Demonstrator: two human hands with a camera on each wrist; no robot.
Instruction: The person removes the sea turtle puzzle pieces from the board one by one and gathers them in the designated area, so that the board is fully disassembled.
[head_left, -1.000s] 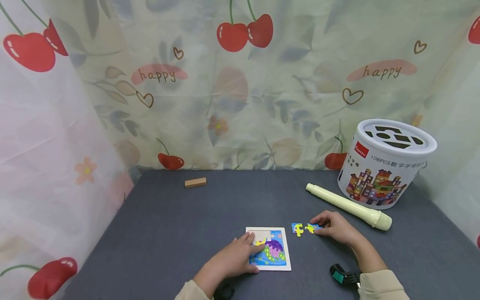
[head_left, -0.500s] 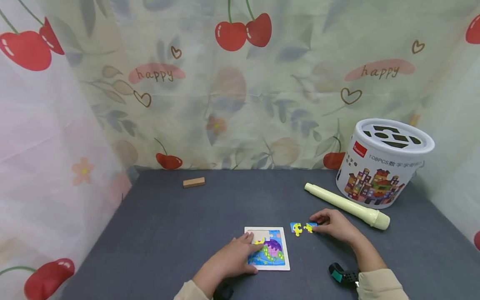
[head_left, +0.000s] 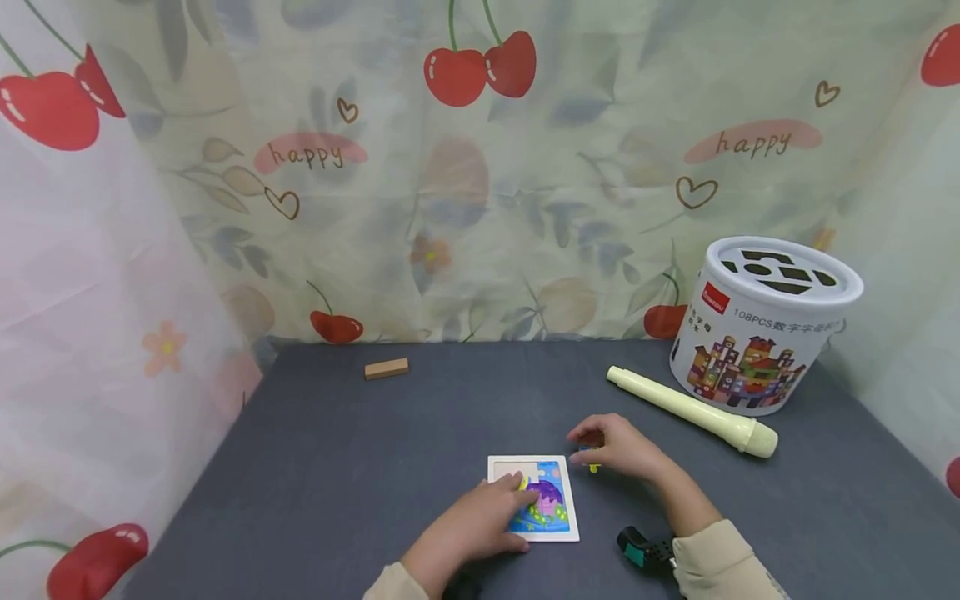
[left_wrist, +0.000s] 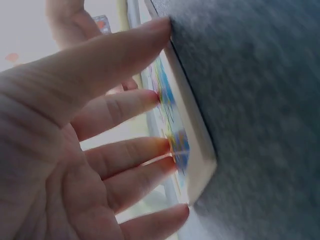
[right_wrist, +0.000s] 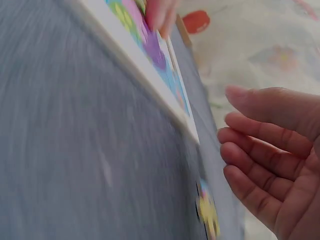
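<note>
A jigsaw puzzle of a purple and pink picture lies in its white-rimmed tray; bare board shows at its upper left. My left hand rests its fingertips on the puzzle, thumb at the tray's near rim in the left wrist view. Just right of the tray, my right hand hovers with fingers loosely bent and nothing between them. Below it a blue and yellow puzzle piece lies on the table, partly hidden by the hand in the head view. The second loose piece cannot be made out.
A cream toy microphone lies beyond my right hand, before a white bucket with a shape-sorter lid. Far left on the table is a small wooden block. A dark strap with a green part hangs by the right wrist.
My right hand has moved left toward the tray, away from where it touched the right-hand loose piece. My left hand has shifted slightly right over the puzzle.
</note>
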